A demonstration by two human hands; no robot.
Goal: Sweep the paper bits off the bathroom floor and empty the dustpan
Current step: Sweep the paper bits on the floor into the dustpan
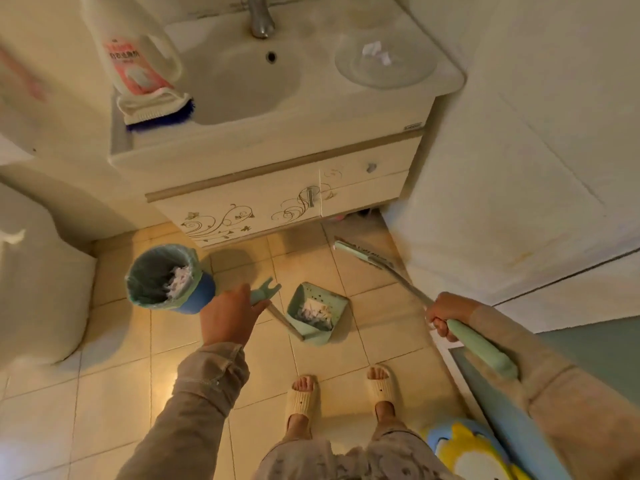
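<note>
- Dustpan point(313, 315) sits on the floor just beyond your feet, paper bits point(317, 311) inside; your left hand point(230, 318), fingers wrapped on its handle point(263, 294), could tip it and spill them.
- Your right hand point(445, 320), fingers clamped on the broom point(391, 271), may swing into the cabinet point(277, 199).
- Bin point(169, 275), far left: overshoot scatters paper.

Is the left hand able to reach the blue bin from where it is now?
Probably yes. The left hand holds the dustpan handle right beside the bin, and nothing stands between them. But its grip is taken up, so it would have to let go first.
</note>
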